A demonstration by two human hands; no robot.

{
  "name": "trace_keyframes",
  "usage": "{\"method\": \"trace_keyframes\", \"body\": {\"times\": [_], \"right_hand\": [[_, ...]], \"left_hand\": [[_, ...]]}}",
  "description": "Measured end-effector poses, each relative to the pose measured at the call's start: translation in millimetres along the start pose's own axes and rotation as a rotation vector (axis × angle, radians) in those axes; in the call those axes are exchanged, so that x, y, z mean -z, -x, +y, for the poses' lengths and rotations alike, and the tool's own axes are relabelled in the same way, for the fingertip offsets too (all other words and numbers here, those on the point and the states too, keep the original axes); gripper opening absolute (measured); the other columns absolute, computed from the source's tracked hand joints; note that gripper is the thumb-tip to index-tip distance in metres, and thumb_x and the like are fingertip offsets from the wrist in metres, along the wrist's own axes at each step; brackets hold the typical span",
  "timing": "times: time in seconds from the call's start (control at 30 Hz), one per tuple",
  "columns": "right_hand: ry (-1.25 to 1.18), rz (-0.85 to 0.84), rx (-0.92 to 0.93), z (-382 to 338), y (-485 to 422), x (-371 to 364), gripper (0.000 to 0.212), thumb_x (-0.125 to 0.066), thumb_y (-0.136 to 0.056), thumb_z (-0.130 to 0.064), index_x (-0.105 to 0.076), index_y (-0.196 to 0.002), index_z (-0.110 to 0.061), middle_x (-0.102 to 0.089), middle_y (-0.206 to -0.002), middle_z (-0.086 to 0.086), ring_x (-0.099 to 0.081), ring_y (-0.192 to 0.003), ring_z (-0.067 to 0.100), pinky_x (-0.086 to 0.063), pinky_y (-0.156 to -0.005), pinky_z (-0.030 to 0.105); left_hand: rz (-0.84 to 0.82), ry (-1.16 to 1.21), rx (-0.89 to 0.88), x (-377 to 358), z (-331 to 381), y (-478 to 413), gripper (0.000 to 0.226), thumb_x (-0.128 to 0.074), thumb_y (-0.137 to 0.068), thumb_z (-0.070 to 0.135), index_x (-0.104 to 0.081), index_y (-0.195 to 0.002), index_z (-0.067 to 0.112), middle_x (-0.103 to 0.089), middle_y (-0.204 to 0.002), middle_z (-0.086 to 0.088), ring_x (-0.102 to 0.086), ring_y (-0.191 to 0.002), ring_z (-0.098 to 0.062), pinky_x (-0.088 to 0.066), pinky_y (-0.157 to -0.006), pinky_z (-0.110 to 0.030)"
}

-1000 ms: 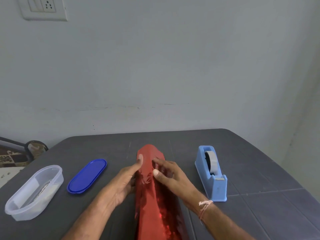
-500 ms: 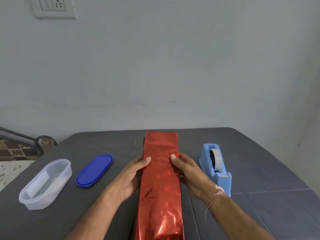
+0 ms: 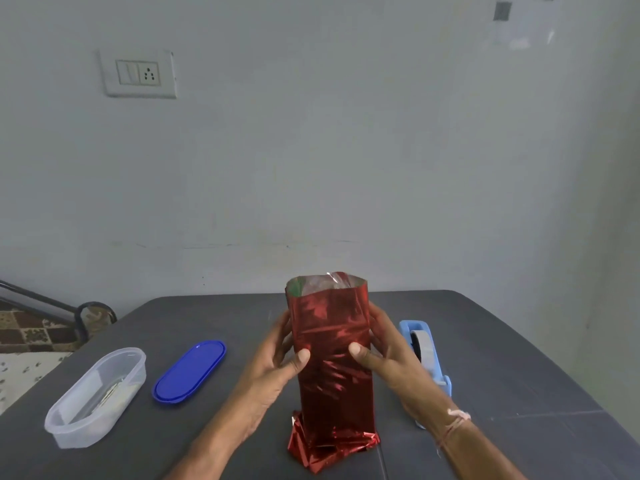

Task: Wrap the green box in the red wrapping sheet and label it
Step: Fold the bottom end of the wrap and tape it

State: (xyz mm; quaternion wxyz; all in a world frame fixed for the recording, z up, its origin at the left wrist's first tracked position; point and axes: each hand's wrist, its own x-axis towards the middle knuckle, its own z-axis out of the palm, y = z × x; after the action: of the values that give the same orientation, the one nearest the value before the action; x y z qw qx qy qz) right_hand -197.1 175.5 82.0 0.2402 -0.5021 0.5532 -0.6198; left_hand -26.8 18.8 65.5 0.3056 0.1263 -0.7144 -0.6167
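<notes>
Table: dark grey tabletop [image 3: 519,358] bears everything.
Parcel: shiny red foil wrapping sheet [image 3: 330,375] stands upright at near centre around the green box [image 3: 294,286] (only a green sliver shows inside the top). Sides are covered, the top end gapes and the bottom is crumpled.
Hands: left hand [image 3: 273,368] and right hand [image 3: 391,355] clasp its sides, thumbs in front.
Remaining: closing both ends, taping from the light blue plastic tape dispenser [image 3: 424,351] at right, then labelling.

red-wrapped box [image 3: 330,358] tipped upright, open end now uppermost

One each: wrapping sheet [image 3: 332,375], tub [image 3: 78,433], lid [image 3: 189,371], tape dispenser [image 3: 423,346].
</notes>
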Motion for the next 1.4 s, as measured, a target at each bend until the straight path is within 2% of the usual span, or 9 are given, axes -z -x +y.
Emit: {"method": "trace_keyframes", "body": {"times": [0.1, 0.3, 0.47, 0.6, 0.83, 0.93, 1.03, 1.17, 1.4], "right_hand": [[0.04, 0.037, 0.026, -3.0, 7.0, -2.7, 0.063, -0.069, -0.096, -0.016, -0.041, -0.15, -0.032, -0.064, -0.137, -0.006, -0.06, -0.128, 0.011, -0.052, -0.099, 0.024], [0.157, 0.137, 0.054, -4.8, 12.6, -7.3, 0.066, -0.074, -0.092, -0.033, -0.041, -0.149, -0.036, -0.064, -0.136, -0.01, -0.059, -0.129, 0.01, -0.048, -0.11, 0.04], [0.214, 0.243, 0.092, 0.2, 18.4, -5.9, 0.076, -0.075, -0.085, -0.053, -0.041, -0.151, -0.037, -0.053, -0.147, -0.014, -0.048, -0.138, 0.004, -0.047, -0.112, 0.041], [0.211, 0.291, 0.096, 4.9, 18.1, -0.3, 0.065, -0.076, -0.087, -0.042, -0.046, -0.145, -0.04, -0.06, -0.136, -0.022, -0.053, -0.131, -0.002, -0.053, -0.103, 0.03], [0.178, 0.282, 0.132, -7.1, 8.8, 5.3, 0.063, -0.076, -0.088, -0.033, -0.046, -0.141, -0.042, -0.062, -0.129, -0.029, -0.058, -0.124, -0.001, -0.055, -0.084, 0.016], [0.217, 0.336, 0.188, -22.8, 5.8, 5.5, 0.068, -0.072, -0.086, -0.054, -0.042, -0.146, -0.041, -0.059, -0.134, -0.024, -0.054, -0.129, -0.001, -0.053, -0.091, 0.022], [0.451, 0.368, 0.281, -48.1, -4.5, 8.3, 0.061, -0.061, -0.085, -0.068, -0.049, -0.139, -0.042, -0.051, -0.137, -0.027, -0.045, -0.134, -0.002, -0.043, -0.102, 0.024], [0.847, 0.194, 0.341, -70.8, -27.7, 9.6, 0.065, -0.056, -0.081, -0.078, -0.057, -0.131, -0.037, -0.054, -0.128, -0.023, -0.044, -0.126, 0.002, -0.046, -0.103, 0.036], [0.379, 0.456, 0.188, -32.4, -1.5, 4.8, 0.093, -0.068, -0.077, -0.073, -0.036, -0.153, -0.029, -0.054, -0.141, -0.016, -0.053, -0.127, -0.002, -0.054, -0.098, 0.03]], "left_hand": [[0.084, -0.038, -0.092, -6.8, 2.6, 3.5, 0.071, -0.08, -0.086, 0.025, -0.044, -0.147, 0.036, -0.059, -0.143, 0.019, -0.052, -0.134, 0.004, -0.051, -0.093, -0.015], [0.171, -0.231, -0.175, -11.2, 0.3, 10.7, 0.064, -0.081, -0.086, 0.039, -0.051, -0.142, 0.041, -0.058, -0.14, 0.028, -0.052, -0.134, 0.002, -0.052, -0.104, -0.031], [0.188, -0.342, -0.192, -11.5, 2.6, 15.1, 0.065, -0.077, -0.084, 0.047, -0.047, -0.142, 0.052, -0.048, -0.137, 0.046, -0.052, -0.132, 0.003, -0.047, -0.091, -0.007], [0.186, -0.319, -0.162, -17.8, 11.1, 14.1, 0.057, -0.074, -0.081, 0.047, -0.042, -0.126, 0.061, -0.037, -0.109, 0.07, -0.054, -0.118, 0.004, -0.042, -0.079, 0.003], [0.196, -0.235, -0.198, -20.7, 13.3, 0.7, 0.068, -0.081, -0.072, 0.066, -0.054, -0.135, 0.055, -0.06, -0.132, 0.034, -0.063, -0.126, -0.008, -0.055, -0.103, -0.039], [0.222, -0.244, -0.214, -24.1, 13.0, -1.5, 0.066, -0.083, -0.079, 0.047, -0.054, -0.139, 0.045, -0.061, -0.135, 0.029, -0.055, -0.131, 0.001, -0.054, -0.105, -0.04], [0.239, -0.269, -0.22, -23.8, 12.3, -2.3, 0.07, -0.08, -0.076, 0.06, -0.052, -0.139, 0.047, -0.059, -0.136, 0.032, -0.051, -0.132, 0.005, -0.053, -0.105, -0.037], [0.244, -0.345, -0.239, -21.6, 9.8, -2.9, 0.056, -0.078, -0.081, 0.056, -0.056, -0.132, 0.049, -0.061, -0.132, 0.031, -0.055, -0.128, 0.003, -0.051, -0.1, -0.03], [0.246, -0.468, -0.255, -14.8, 7.8, -3.6, 0.05, -0.073, -0.082, 0.057, -0.061, -0.13, 0.047, -0.056, -0.14, 0.033, -0.05, -0.131, 0.008, -0.052, -0.101, -0.031]]}}
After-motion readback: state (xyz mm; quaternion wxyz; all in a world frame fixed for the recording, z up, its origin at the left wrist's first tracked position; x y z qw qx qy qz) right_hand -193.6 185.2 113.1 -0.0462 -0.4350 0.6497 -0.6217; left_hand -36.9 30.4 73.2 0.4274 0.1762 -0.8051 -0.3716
